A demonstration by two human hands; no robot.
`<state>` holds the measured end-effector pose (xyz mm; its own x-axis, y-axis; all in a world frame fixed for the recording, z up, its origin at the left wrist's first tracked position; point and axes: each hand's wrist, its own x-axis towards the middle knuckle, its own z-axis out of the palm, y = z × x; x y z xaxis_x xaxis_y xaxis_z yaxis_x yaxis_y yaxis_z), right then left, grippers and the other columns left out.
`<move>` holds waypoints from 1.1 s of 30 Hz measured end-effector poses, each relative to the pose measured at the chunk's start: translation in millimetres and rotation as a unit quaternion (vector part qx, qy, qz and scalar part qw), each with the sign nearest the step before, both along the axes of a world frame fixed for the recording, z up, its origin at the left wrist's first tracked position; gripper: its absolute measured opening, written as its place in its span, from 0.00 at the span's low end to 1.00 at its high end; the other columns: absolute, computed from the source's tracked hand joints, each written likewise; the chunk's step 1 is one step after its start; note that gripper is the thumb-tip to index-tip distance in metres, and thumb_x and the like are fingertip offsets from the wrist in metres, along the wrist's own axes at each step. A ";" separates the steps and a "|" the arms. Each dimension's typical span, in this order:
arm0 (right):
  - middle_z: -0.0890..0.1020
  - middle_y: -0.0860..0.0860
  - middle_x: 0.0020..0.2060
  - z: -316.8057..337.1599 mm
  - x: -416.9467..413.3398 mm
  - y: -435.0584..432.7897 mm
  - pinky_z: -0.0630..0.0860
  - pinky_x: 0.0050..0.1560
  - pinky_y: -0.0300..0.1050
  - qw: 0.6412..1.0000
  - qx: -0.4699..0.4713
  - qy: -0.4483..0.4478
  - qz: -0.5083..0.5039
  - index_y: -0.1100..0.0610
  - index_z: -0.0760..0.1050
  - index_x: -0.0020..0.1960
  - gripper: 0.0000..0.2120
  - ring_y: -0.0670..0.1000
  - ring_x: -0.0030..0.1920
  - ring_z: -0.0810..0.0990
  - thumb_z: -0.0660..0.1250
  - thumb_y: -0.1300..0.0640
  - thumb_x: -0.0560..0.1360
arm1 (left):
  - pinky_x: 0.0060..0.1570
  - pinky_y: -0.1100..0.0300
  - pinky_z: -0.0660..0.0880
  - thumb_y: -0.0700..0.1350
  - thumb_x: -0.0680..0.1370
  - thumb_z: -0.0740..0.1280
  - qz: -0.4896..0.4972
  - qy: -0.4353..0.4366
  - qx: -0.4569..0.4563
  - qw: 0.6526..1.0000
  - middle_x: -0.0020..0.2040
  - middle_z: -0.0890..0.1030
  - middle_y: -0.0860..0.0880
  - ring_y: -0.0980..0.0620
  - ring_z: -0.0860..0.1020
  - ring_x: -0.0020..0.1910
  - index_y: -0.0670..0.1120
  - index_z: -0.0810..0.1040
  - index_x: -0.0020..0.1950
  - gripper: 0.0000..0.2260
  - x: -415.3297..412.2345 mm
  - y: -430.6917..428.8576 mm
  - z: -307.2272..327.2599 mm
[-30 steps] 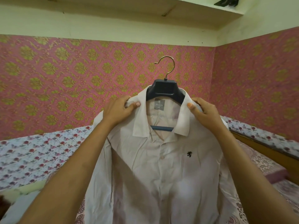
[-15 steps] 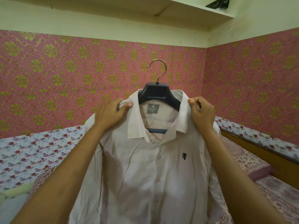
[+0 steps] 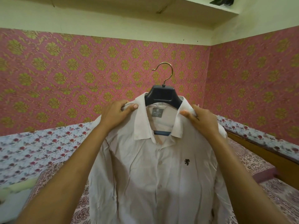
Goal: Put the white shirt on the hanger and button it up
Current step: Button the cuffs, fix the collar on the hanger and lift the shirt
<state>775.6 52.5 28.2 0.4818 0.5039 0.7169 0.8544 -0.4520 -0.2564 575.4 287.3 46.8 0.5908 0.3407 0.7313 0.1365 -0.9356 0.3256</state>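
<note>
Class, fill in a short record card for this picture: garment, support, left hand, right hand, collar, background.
garment: white shirt, black emblem on chest
support: dark hanger inside the shoulders, hook free in the air
left hand: grips shirt beside collar
right hand: pinches shirt beside collar
collar: open at top
background: pink patterned wallpaper, floral bedsheet

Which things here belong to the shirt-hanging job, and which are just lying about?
Job: white shirt, dark hanger, left hand and right hand gripping the shirt's shoulders.
Lying about: floral sheet, wooden bed frame, dark object on the shelf.
</note>
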 end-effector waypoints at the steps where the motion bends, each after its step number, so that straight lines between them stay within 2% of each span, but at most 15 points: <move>1: 0.72 0.49 0.29 -0.8 0.6 -0.7 0.67 0.35 0.47 1.000 0.004 -0.005 0.002 0.58 0.68 0.41 0.37 0.55 0.33 0.74 0.42 0.26 0.64 | 0.31 0.55 0.66 0.68 0.70 0.56 -0.022 0.005 -0.011 1.000 0.30 0.74 0.50 0.48 0.72 0.30 0.53 0.71 0.33 0.20 0.0 3.1 0.4; 3: 0.72 0.49 0.30 -2.8 1.2 -0.4 0.66 0.35 0.46 1.000 0.005 -0.015 0.001 0.56 0.66 0.40 0.34 0.55 0.32 0.73 0.42 0.26 0.64 | 0.38 0.52 0.72 0.65 0.72 0.58 -0.061 0.000 -0.041 0.997 0.39 0.81 0.51 0.50 0.78 0.38 0.53 0.79 0.44 0.19 -5.5 10.2 -2.7; 4: 0.73 0.51 0.30 -4.0 2.2 -1.2 0.65 0.35 0.46 1.000 0.005 -0.020 -0.007 0.56 0.65 0.40 0.34 0.55 0.32 0.73 0.41 0.26 0.64 | 0.42 0.54 0.74 0.63 0.73 0.58 -0.075 -0.012 -0.064 0.995 0.44 0.82 0.54 0.53 0.79 0.43 0.53 0.80 0.48 0.18 -10.0 13.6 -5.6; 7: 0.76 0.55 0.32 -5.7 5.9 -6.0 0.66 0.35 0.48 0.998 0.014 -0.041 -0.036 0.55 0.65 0.40 0.39 0.59 0.34 0.76 0.37 0.22 0.62 | 0.47 0.63 0.72 0.53 0.72 0.56 -0.067 -0.055 -0.139 0.987 0.47 0.79 0.63 0.67 0.76 0.47 0.54 0.79 0.50 0.14 -28.2 26.5 -18.7; 8: 0.75 0.56 0.31 -5.5 7.0 -8.1 0.66 0.35 0.48 0.998 0.018 -0.040 -0.040 0.55 0.64 0.39 0.40 0.59 0.33 0.75 0.34 0.21 0.61 | 0.48 0.64 0.72 0.49 0.71 0.56 -0.053 -0.062 -0.159 0.984 0.46 0.79 0.65 0.69 0.76 0.47 0.55 0.79 0.49 0.14 -34.1 31.0 -24.6; 10: 0.72 0.54 0.29 -3.0 5.9 -11.9 0.64 0.35 0.47 0.998 0.020 -0.035 -0.041 0.55 0.63 0.37 0.41 0.56 0.30 0.71 0.31 0.20 0.60 | 0.51 0.60 0.73 0.45 0.70 0.56 -0.027 -0.071 -0.193 0.978 0.47 0.80 0.63 0.62 0.77 0.50 0.53 0.79 0.50 0.15 -44.1 37.5 -35.9; 13: 0.70 0.53 0.29 0.0 1.9 -12.9 0.62 0.35 0.46 0.998 0.017 -0.040 -0.042 0.55 0.62 0.37 0.42 0.54 0.30 0.68 0.31 0.20 0.59 | 0.53 0.56 0.72 0.45 0.72 0.58 -0.006 -0.073 -0.209 0.975 0.49 0.79 0.59 0.53 0.76 0.53 0.51 0.78 0.53 0.14 -53.1 43.7 -47.8; 15: 0.70 0.53 0.29 0.2 0.9 -12.7 0.62 0.35 0.47 0.998 0.014 -0.043 -0.046 0.56 0.62 0.37 0.42 0.53 0.31 0.67 0.31 0.20 0.59 | 0.52 0.58 0.72 0.45 0.77 0.60 0.000 -0.071 -0.210 0.975 0.49 0.78 0.59 0.56 0.76 0.51 0.49 0.77 0.57 0.11 -56.0 45.1 -54.1; 18: 0.70 0.53 0.29 1.0 0.8 -12.1 0.62 0.36 0.47 0.998 0.017 -0.039 -0.050 0.56 0.62 0.36 0.42 0.54 0.31 0.68 0.31 0.20 0.60 | 0.45 0.66 0.69 0.43 0.80 0.59 0.003 -0.074 -0.209 0.975 0.48 0.76 0.60 0.65 0.73 0.48 0.47 0.76 0.59 0.10 -57.3 43.5 -61.0; 20: 0.69 0.52 0.28 2.2 2.4 -11.6 0.62 0.35 0.47 0.997 0.012 -0.041 -0.059 0.57 0.64 0.36 0.41 0.55 0.30 0.69 0.34 0.21 0.61 | 0.44 0.67 0.69 0.42 0.80 0.60 0.009 -0.072 -0.207 0.976 0.47 0.76 0.59 0.65 0.73 0.47 0.47 0.76 0.57 0.08 -57.7 42.0 -63.3; 23: 0.69 0.53 0.28 3.5 3.9 -11.6 0.64 0.36 0.48 0.996 -0.012 -0.045 -0.076 0.58 0.64 0.37 0.34 0.60 0.33 0.75 0.44 0.26 0.67 | 0.40 0.68 0.69 0.40 0.79 0.61 0.040 -0.055 -0.187 0.980 0.42 0.77 0.56 0.61 0.74 0.42 0.45 0.77 0.51 0.06 -57.1 41.9 -59.9; 25: 0.69 0.52 0.28 3.1 4.4 -12.9 0.64 0.35 0.47 0.996 -0.017 -0.050 -0.070 0.58 0.64 0.37 0.36 0.59 0.31 0.73 0.41 0.25 0.66 | 0.40 0.64 0.71 0.40 0.79 0.61 0.066 -0.053 -0.170 0.982 0.41 0.77 0.52 0.56 0.74 0.40 0.43 0.77 0.49 0.06 -56.6 42.3 -54.9; 28: 0.67 0.50 0.26 3.6 2.9 -13.2 0.64 0.34 0.46 0.997 -0.010 -0.056 -0.048 0.57 0.63 0.36 0.41 0.55 0.29 0.69 0.33 0.21 0.63 | 0.43 0.55 0.73 0.41 0.79 0.62 0.131 -0.101 -0.169 0.972 0.42 0.78 0.48 0.49 0.75 0.42 0.42 0.78 0.50 0.07 -54.5 50.1 -45.2; 31: 0.70 0.52 0.27 5.3 -0.4 -11.3 0.62 0.33 0.46 0.997 -0.010 -0.061 -0.036 0.57 0.62 0.36 0.40 0.55 0.28 0.68 0.33 0.22 0.63 | 0.45 0.51 0.75 0.42 0.78 0.62 0.189 -0.125 -0.223 0.948 0.44 0.80 0.44 0.46 0.76 0.42 0.43 0.79 0.47 0.07 -47.4 61.4 -36.2; 33: 0.71 0.54 0.27 5.4 -0.8 -10.8 0.63 0.32 0.46 0.997 -0.004 -0.063 -0.033 0.57 0.62 0.36 0.40 0.56 0.28 0.69 0.33 0.22 0.63 | 0.44 0.52 0.74 0.42 0.77 0.62 0.209 -0.104 -0.248 0.940 0.43 0.81 0.43 0.46 0.75 0.40 0.44 0.80 0.44 0.08 -43.5 64.5 -30.9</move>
